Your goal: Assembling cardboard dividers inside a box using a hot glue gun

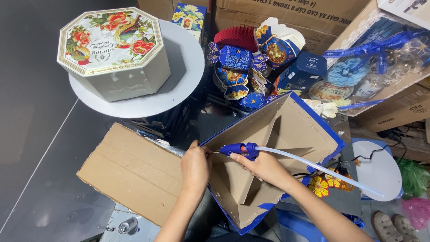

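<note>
My right hand (264,168) grips a blue glue gun (239,149) with a long clear glue stick (313,168) trailing to the right. Its nozzle points left at the near-left edge of a brown cardboard tray with blue outer sides and inner dividers (309,130). My left hand (195,166) pinches that same edge of the tray, just left of the nozzle. The tray is tilted, open side toward me.
A flat cardboard sheet (130,172) lies left of my hands. An octagonal floral box (114,51) sits on a round grey stand (183,67). Blue decorated boxes and paper ornaments (242,67) pile behind, with cardboard cartons (394,112) at right. A white disc (380,172) lies right.
</note>
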